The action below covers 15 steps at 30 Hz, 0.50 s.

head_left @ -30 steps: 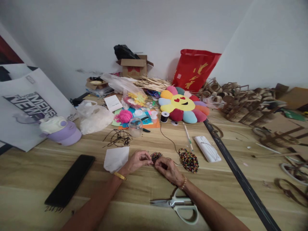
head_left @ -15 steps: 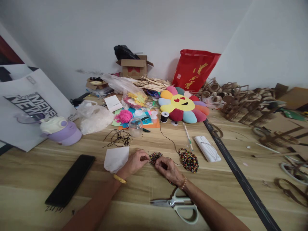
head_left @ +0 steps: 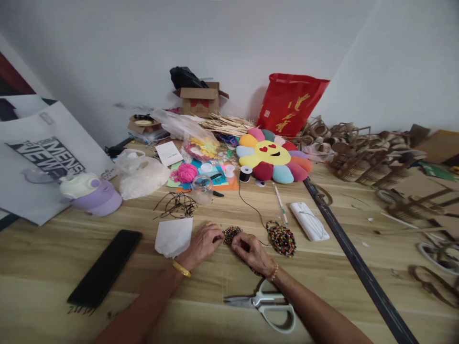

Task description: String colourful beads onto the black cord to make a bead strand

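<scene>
Hands: left hand (head_left: pixel 204 244) with curled fingers; right hand (head_left: pixel 253 252) with thumb and forefinger drawn into a ring; cannot tell what either pinches;
Bead clump (head_left: pixel 231 233): multicoloured; on bench (head_left: pixel 204 306), between both hands' fingertips;
Bead strand (head_left: pixel 282 240): coiled, beyond the right hand;
Thread (head_left: pixel 253 207): black; runs from spool (head_left: pixel 245 175) toward the strand;
Scissors (head_left: pixel 256 301): near right forearm

“MENS”, “NEW” on white bag (head_left: pixel 43 155)

Odds and ends line a wooden table (head_left: pixel 215 277).
A cardboard box (head_left: pixel 201 106) stands at eleven o'clock, a red bag (head_left: pixel 283 107) between one and two; apparently woven baskets (head_left: pixel 353 165), blurred, crowd three; a black slab (head_left: pixel 104 267) lies at eight.
</scene>
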### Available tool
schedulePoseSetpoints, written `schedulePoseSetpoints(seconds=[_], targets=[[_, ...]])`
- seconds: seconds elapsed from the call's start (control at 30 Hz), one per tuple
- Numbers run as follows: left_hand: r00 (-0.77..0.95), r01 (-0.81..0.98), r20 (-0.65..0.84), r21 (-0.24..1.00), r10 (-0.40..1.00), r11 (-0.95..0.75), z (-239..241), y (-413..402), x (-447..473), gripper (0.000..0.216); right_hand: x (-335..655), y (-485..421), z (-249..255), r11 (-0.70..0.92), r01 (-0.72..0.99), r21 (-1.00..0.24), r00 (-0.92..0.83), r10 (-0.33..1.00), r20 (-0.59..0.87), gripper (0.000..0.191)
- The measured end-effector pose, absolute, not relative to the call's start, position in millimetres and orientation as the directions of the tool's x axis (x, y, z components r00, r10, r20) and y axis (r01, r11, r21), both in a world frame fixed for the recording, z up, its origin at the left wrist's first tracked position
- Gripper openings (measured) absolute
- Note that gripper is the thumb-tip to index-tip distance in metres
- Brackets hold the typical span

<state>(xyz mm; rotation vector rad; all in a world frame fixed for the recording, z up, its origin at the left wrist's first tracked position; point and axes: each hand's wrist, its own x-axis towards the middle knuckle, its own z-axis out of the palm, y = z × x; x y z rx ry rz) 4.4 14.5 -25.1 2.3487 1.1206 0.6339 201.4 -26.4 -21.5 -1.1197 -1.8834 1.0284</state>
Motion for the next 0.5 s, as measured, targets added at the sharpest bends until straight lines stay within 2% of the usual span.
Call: schedulePoseSetpoints(seconds=[0.3,0.5], targets=[[0.532,0.582,0.190,0.626,0.825,-0.519,-22.6,16.3,1.4,0.015,202.3,-25.7,-24.1,0.249,0.315,-0.916,-0.328,0.934,0.141,0.019],[0.531,0.604,0.185,0.601,0.827,-0.523,-20.9,16.1,1.4,0.015,203.0,-24.6,-28.1,0.174,0.257,-0.951,-0.278,0.955,0.100,0.022]])
